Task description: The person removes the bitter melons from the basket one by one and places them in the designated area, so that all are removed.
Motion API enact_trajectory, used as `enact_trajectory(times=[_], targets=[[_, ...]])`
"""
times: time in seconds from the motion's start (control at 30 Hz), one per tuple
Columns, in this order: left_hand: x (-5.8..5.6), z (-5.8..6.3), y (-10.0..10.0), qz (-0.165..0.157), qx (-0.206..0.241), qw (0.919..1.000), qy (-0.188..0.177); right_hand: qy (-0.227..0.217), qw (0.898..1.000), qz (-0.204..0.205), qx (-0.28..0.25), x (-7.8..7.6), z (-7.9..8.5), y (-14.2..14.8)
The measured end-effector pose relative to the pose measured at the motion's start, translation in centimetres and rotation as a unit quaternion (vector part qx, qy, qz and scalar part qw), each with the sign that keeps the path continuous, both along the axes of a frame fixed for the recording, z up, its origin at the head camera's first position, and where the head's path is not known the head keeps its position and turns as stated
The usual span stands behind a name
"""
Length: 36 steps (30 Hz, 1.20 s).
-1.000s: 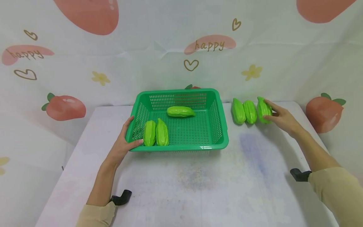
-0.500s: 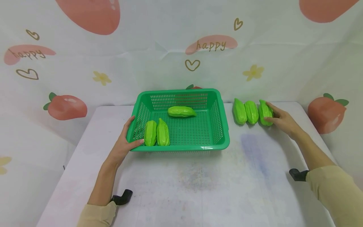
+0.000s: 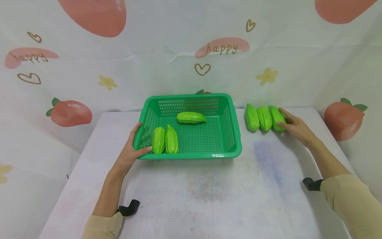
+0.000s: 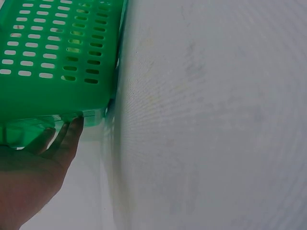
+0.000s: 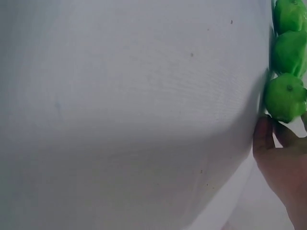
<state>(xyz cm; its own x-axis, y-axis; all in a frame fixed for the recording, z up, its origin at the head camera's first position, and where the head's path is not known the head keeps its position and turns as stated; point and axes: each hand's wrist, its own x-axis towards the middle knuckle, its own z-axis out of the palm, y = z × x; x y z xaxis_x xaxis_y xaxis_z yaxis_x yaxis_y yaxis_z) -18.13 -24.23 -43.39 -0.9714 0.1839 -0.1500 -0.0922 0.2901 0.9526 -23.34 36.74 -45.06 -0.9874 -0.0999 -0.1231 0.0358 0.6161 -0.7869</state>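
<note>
My left hand holds the left end of a green plastic basket, thumb over the front corner of the rim and fingers along the outer side. In the left wrist view, fingertips meet the basket's wall. Inside the basket lie three light green, ridged bitter melons, one crosswise at the back and two side by side at the front left. To the right, my right hand grips the outermost bitter melon of a row of three, fingers and thumb around its right side. Its tip points toward the wall.
The other two bitter melons of the row, one on the left and one in the middle, lie between the basket and my right hand. A white table carries everything. Behind it hangs a printed cloth, right at the table's back edge.
My right hand has brought its bitter melon down and then left, up against the middle one, closing the gap in the row. The left hand and basket have stayed put.
</note>
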Motion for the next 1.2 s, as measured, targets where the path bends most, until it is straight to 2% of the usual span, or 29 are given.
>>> enact_trajectory(times=[0.33,0.8,1.03,1.2], targets=[[0.2,0.1,0.0,-0.002,0.002,1.0,0.002,0.011,1.0,-0.02,-0.002,0.2,0.2,-0.3],[0.2,0.3,0.1,-0.003,0.007,1.0,0.002,0.054,0.998,-0.042,0.015,0.5,1.1,0.1],[0.2,0.2,0.0,-0.003,0.008,1.0,0.003,0.114,0.991,-0.07,-0.011,0.6,1.6,-0.4],[0.2,0.2,0.1,-0.002,0.009,0.9999,0.004,0.159,0.984,-0.075,-0.031,0.7,1.9,-1.2]])
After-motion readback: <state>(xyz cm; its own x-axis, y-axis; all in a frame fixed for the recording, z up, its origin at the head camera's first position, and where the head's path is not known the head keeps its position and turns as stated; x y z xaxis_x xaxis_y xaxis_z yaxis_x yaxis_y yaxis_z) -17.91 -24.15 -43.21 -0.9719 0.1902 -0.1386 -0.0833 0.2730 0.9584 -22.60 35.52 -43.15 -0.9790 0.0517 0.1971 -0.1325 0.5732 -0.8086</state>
